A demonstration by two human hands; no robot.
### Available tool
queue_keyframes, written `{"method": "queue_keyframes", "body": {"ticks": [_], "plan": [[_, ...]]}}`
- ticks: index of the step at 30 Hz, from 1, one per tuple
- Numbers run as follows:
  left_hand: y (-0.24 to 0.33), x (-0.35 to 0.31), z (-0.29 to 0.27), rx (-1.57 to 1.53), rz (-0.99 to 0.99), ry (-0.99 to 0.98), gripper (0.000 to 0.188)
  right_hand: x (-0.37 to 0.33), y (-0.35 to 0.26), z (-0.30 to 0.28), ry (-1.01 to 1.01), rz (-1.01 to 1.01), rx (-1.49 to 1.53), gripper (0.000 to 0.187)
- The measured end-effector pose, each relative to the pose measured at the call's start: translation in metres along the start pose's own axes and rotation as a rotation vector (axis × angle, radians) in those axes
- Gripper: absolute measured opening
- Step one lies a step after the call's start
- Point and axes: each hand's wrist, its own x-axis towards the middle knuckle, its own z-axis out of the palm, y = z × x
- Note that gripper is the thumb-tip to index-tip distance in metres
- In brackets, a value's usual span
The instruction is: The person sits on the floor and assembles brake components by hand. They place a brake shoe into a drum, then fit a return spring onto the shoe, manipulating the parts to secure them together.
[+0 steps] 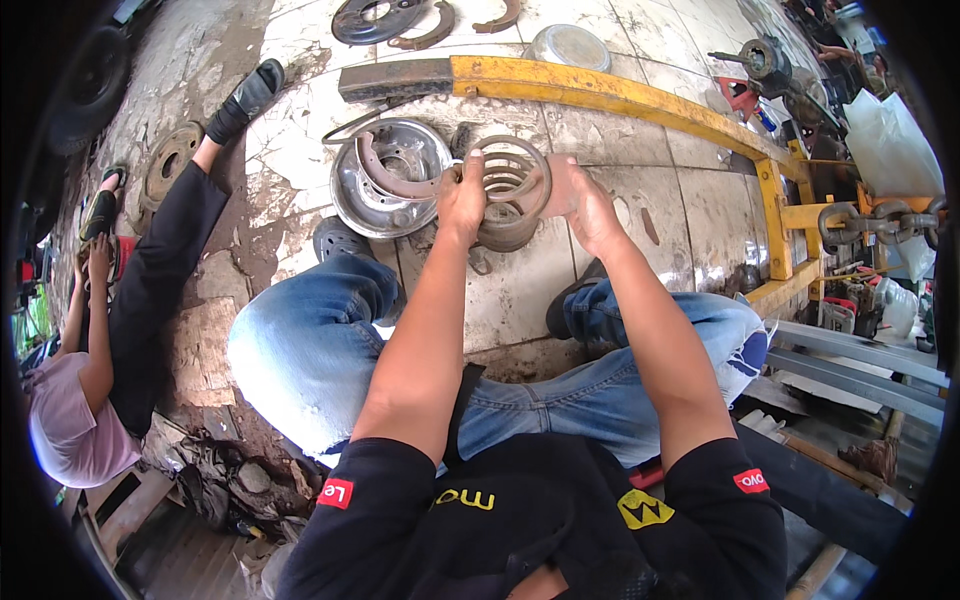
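Observation:
Between my hands a rusty coil spring (541, 165) stands over the tiled floor, its wide loops facing up. My left hand (461, 203) is closed on the spring's left side. My right hand (594, 212) is closed on a flat reddish-brown piece (562, 188), which is against or very near the spring's right edge; I cannot tell if they touch. Just left of my left hand lies a shiny round brake backing plate (355, 205), with a curved brake shoe (376, 172) across it. A round metal part (508, 236) sits below the spring, partly hidden by it.
A yellow steel frame (600, 95) with a heavy chain (885, 222) runs beyond and to the right. A silver round lid (568, 48), a dark disc (378, 20) and another brake shoe (428, 28) lie farther off. Another person (85, 400) sits at left, a leg stretched out.

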Motion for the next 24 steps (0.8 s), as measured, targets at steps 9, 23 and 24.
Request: {"method": "queue_keyframes", "body": {"ticks": [9, 23, 24], "plan": [[-0.008, 0.010, 0.003, 0.074, 0.010, 0.128, 0.073, 0.035, -0.023, 0.027, -0.208, 0.246, 0.381, 0.056], [0.005, 0.013, 0.007, 0.144, -0.016, 0.038, 0.068, 0.049, -0.021, 0.020, -0.088, 0.236, 0.373, 0.056], [0.005, 0.014, 0.005, 0.117, -0.027, 0.048, 0.068, 0.044, -0.017, 0.021, -0.131, 0.271, 0.378, 0.056]]}}
